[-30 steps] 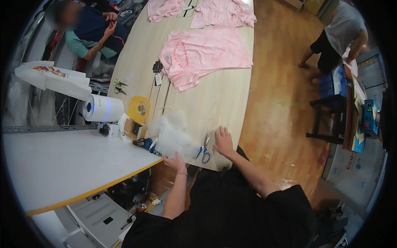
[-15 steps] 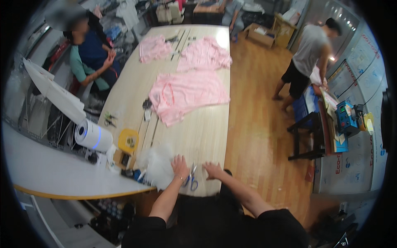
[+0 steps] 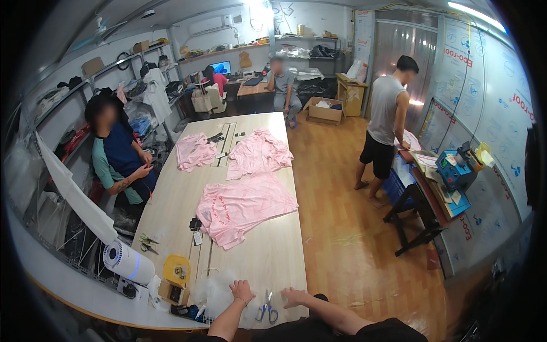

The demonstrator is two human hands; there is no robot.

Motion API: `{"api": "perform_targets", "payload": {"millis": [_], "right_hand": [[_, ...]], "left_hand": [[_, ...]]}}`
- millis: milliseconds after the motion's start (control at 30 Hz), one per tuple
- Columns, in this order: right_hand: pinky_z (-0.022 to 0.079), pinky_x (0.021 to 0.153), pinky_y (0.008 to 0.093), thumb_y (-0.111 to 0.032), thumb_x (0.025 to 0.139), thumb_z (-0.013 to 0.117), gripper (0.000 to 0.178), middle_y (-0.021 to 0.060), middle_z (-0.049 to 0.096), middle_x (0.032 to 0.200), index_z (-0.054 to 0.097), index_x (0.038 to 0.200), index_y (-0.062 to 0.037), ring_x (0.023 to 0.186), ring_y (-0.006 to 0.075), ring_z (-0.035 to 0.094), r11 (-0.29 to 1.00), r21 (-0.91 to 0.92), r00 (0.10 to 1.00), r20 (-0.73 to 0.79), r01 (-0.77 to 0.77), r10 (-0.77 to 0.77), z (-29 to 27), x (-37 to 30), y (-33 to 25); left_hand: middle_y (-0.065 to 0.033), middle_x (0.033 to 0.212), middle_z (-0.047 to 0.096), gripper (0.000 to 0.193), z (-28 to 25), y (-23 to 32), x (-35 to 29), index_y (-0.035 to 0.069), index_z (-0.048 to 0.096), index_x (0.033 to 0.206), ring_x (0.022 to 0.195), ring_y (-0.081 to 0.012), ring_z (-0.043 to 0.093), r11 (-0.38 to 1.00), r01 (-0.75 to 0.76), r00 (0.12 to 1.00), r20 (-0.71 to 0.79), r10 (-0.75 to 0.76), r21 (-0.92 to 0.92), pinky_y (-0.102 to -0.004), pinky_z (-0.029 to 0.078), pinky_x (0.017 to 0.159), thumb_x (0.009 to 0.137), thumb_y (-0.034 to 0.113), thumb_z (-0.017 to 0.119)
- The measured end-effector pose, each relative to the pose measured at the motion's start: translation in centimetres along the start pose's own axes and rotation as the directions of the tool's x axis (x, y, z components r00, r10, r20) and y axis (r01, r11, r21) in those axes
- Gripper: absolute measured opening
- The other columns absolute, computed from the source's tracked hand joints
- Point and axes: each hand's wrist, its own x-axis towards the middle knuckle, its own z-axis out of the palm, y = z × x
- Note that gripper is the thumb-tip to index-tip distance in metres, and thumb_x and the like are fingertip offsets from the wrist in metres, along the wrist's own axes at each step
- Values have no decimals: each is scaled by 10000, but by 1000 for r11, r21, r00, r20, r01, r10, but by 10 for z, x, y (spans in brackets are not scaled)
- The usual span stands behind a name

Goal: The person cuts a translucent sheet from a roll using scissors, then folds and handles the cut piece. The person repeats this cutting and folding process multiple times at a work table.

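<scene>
My left hand [image 3: 243, 290] rests on the near end of the long table with its fingers spread, against a heap of clear plastic bags [image 3: 212, 292]. My right hand [image 3: 294, 297] lies at the near right, fingers stretched out and holding nothing. Between the two hands are blue-handled scissors [image 3: 266, 309], blades pointing away from me. Farther up the table a pink T-shirt [image 3: 250, 206] with red print is spread out. Two more pink garments, a crumpled one [image 3: 260, 155] and a smaller one [image 3: 195, 152], lie beyond it.
A yellow tray [image 3: 169, 270], small scissors [image 3: 148, 248] and a white cylindrical appliance [image 3: 128, 261] stand along the left. One person [image 3: 122, 154] is at the left edge, another [image 3: 279, 88] sits behind. A third [image 3: 387, 117] works beside a blue press machine [image 3: 456, 171].
My view has tilted up, showing more of the room's back and ceiling. Both hands stay at about the same spots on the table, beside the scissors.
</scene>
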Motion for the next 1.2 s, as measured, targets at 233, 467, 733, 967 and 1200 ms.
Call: {"api": "perform_targets", "payload": {"millis": [233, 467, 733, 967, 1200], "right_hand": [[381, 1136, 797, -487, 857, 831, 978, 132, 367, 1695, 362, 1661, -187, 1562, 405, 357, 1000, -23, 997, 78, 11, -10, -3, 11, 2], [432, 1191, 623, -447, 851, 830, 1002, 171, 431, 1661, 346, 1668, -127, 1538, 412, 401, 996, -35, 994, 70, 84, -81, 7, 39, 25], [395, 1246, 547, -418, 848, 823, 1030, 221, 394, 1683, 314, 1673, -68, 1547, 442, 376, 994, 36, 994, 42, 101, -102, 8, 31, 20], [294, 1303, 572, -419, 859, 807, 1110, 242, 233, 1758, 189, 1714, -72, 1622, 499, 188, 995, -20, 995, -23, 93, -94, 15, 18, 13], [277, 1308, 585, -415, 853, 813, 1126, 232, 209, 1766, 172, 1713, -72, 1624, 518, 149, 995, -45, 995, -35, 91, -92, 27, 17, 14]], "left_hand": [[-73, 1200, 726, 493, 3, -7, -2, 170, 766, 1122, 1202, -281, 621, 994, -110, 992, -63, 109, -7, -575, 345, 1072, 809, 539, 859], [-60, 1044, 770, 280, -4, 1, 17, 181, 798, 996, 1102, -291, 675, 983, -183, 973, -140, 182, 9, -560, 352, 996, 905, 435, 726], [-22, 984, 761, 139, -40, 29, 12, 199, 770, 916, 1028, -258, 672, 958, -191, 909, -407, 90, -215, -500, 357, 979, 860, 325, 789], [6, 985, 761, 137, -71, 66, 13, 209, 775, 939, 1027, -225, 671, 859, -258, 809, -585, -59, -443, -472, 347, 964, 858, 314, 810], [24, 997, 769, 135, -120, 95, -2, 206, 775, 952, 1039, -206, 680, 716, -320, 698, -665, -264, -620, -438, 343, 969, 870, 296, 832]]}}
